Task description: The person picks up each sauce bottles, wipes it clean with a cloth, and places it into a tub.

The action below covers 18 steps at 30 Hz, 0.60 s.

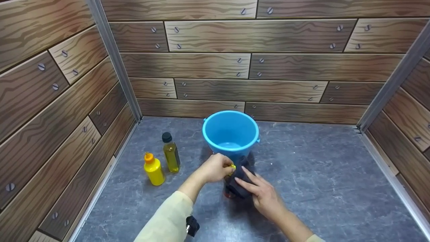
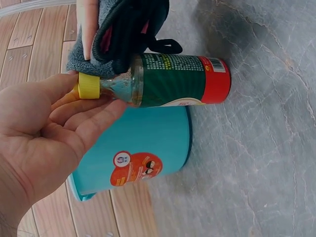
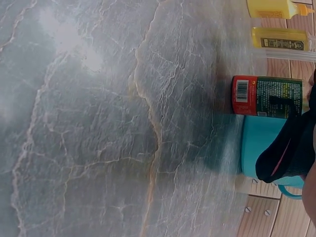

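Observation:
A glass bottle [image 2: 173,74] with a green label, a red base band and a yellow cap [image 2: 89,86] stands upright on the floor. My left hand [image 1: 216,168] pinches that cap from the left, its other fingers [image 2: 96,118] along the neck. With my right hand [image 1: 263,195] I hold a dark grey cloth [image 2: 116,34] with black edging and a small loop against the bottle's neck and shoulder. In the head view the cloth and hands cover most of the bottle. The right fingers lie over the cloth; the thumb is hidden.
A blue bucket [image 1: 230,148] stands just behind the bottle. To the left are a yellow squeeze bottle [image 1: 155,172] with an orange top and an oil bottle [image 1: 172,158] with a black cap. Wood-patterned walls [image 1: 208,65] enclose the grey marbled surface [image 1: 319,178].

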Each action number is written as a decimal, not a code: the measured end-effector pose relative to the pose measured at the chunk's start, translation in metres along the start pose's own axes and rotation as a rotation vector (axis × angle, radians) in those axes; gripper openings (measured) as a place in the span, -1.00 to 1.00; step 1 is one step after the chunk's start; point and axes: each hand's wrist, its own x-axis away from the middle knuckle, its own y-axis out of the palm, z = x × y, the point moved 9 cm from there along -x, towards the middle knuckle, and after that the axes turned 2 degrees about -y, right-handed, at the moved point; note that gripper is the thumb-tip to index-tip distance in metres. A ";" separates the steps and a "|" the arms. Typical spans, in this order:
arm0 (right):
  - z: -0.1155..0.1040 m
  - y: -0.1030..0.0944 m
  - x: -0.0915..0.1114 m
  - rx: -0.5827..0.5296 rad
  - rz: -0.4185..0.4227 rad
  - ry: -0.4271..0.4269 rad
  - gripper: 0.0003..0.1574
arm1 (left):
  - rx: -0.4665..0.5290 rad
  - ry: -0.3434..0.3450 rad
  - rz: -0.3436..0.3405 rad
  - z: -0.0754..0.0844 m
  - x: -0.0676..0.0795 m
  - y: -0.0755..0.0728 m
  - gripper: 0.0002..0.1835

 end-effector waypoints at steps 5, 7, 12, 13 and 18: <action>0.001 0.002 -0.002 -0.006 -0.018 0.005 0.08 | -0.006 0.015 -0.014 0.001 0.000 0.000 -0.79; 0.001 0.002 -0.003 -0.010 -0.032 0.007 0.07 | -0.010 0.021 -0.020 0.002 -0.001 -0.001 -0.78; 0.003 0.006 -0.006 -0.016 -0.080 0.031 0.07 | -0.020 0.017 -0.025 0.004 0.000 -0.001 -0.78; 0.004 0.006 -0.006 -0.017 -0.088 0.036 0.06 | -0.022 0.014 -0.027 0.004 0.000 -0.001 -0.78; 0.005 0.008 -0.006 -0.027 -0.116 0.046 0.02 | -0.025 0.014 -0.030 0.005 -0.001 0.000 -0.78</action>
